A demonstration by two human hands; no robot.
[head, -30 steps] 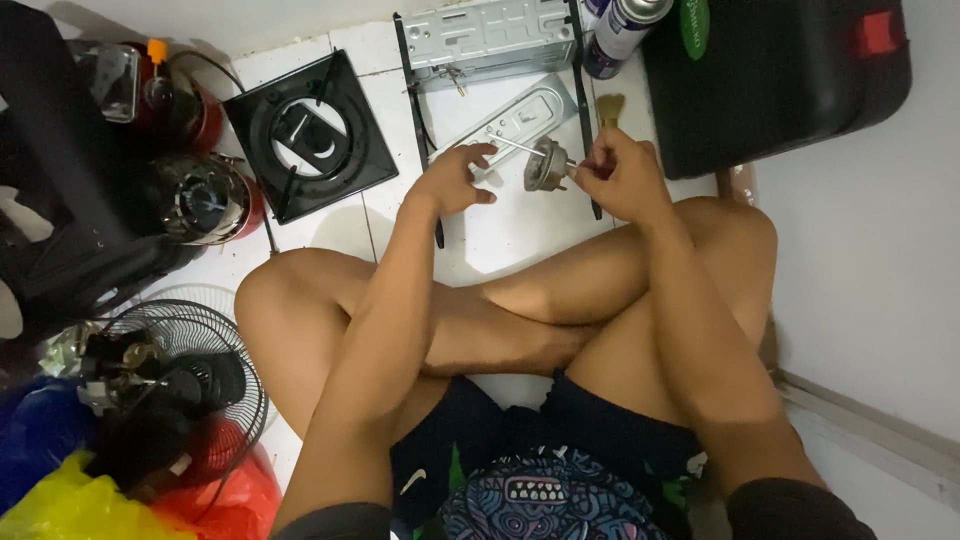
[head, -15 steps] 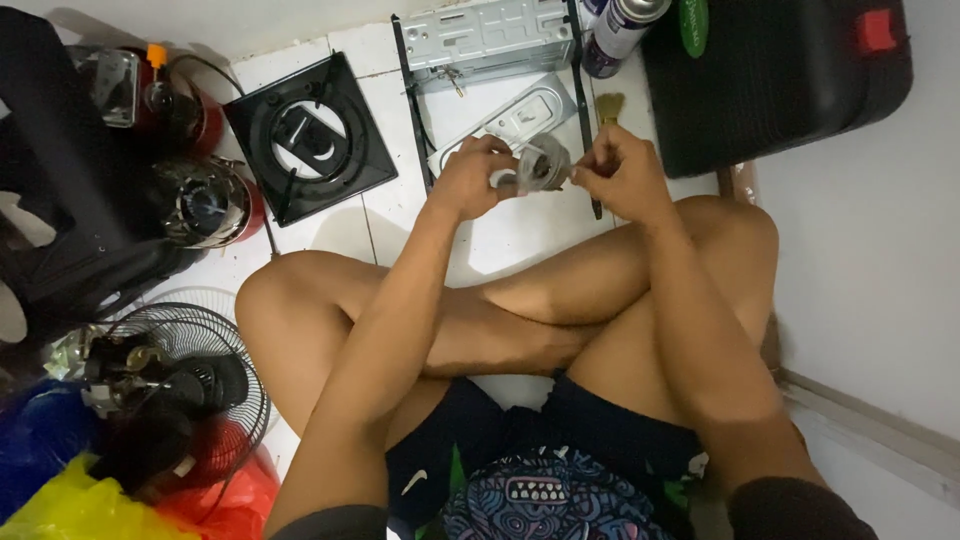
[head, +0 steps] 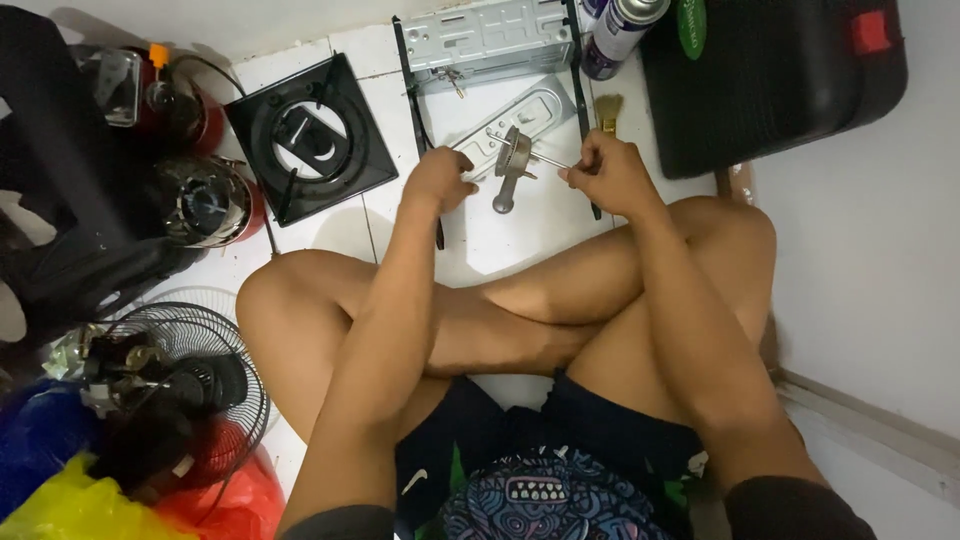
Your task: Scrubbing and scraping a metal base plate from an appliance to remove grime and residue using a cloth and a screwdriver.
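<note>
A person sits cross-legged on a white tiled floor, seen from above, bare knees filling the middle of the frame. Just above centre, the left hand is curled nearly closed, fingers pinched around one edge of a small grey metal burner part with a short stem (the stem hangs down toward the floor). The right hand, just right of it, is closed in a loose fist around a thin metal rod whose tip touches the burner part. Behind the hands, at top centre, lies a grey perforated metal chassis with a flat slotted metal plate in front of it. A grey spray can stands at the top edge, a small straw-coloured brush just below it. A black square stove top with a round ring sits upper left; a black plastic case with a red latch fills the upper right. A black wire fan guard and coloured plastic bags crowd the lower left.
</note>
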